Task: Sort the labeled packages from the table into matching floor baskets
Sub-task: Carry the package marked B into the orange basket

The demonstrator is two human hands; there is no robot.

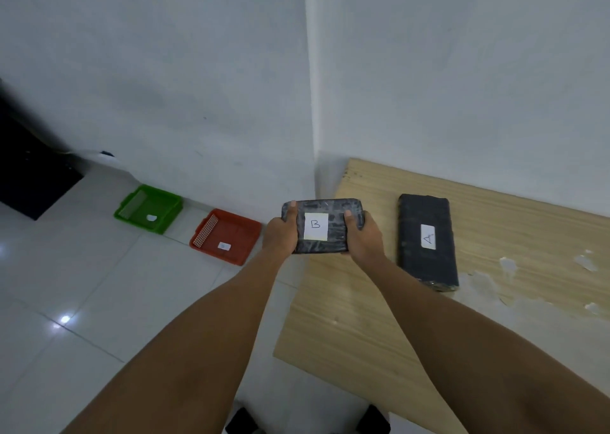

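The left hand (280,234) and right hand (363,235) are each closed on a short end of package B (321,225), thumbs on top and fingers curled beneath. Gripped at both ends, it stays level with its white label turned up, so the letter can be read against the baskets. It hangs in the air at the table's (363,318) left edge, probably heading for the floor. Just left, near the wall, sits the red basket (227,235) with a small slip that seems to read B, the likely match. Farther left is the green basket (150,207); its slip is unreadable. To the right, package A (427,240) lies flat on the table, not yet sorted.
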